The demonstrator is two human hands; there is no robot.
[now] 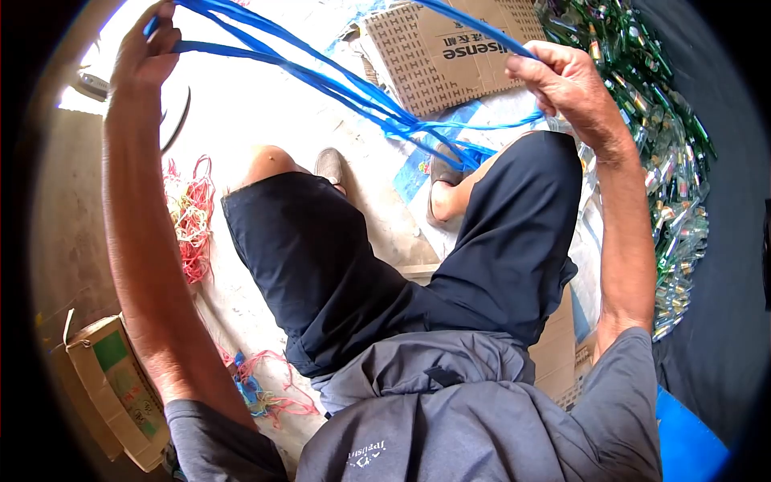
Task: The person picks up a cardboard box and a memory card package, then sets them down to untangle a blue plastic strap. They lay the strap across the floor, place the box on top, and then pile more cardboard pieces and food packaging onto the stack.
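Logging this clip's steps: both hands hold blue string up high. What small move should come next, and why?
Probably draw the hands a little further apart. The left hand and right hand each grip the blue string, whose strands meet in a bunched tangle lower down between them, with slack loops there; spreading would likely pull them taut.

Flattened cardboard box (450,52) with printed lettering lies on the floor (265,112), top centre. Heap of green glass bottles (666,161) along the right. Tangle of red and yellow cord (191,217) at left. Loose pink cord (269,394) lower down, near an open carton (116,386).
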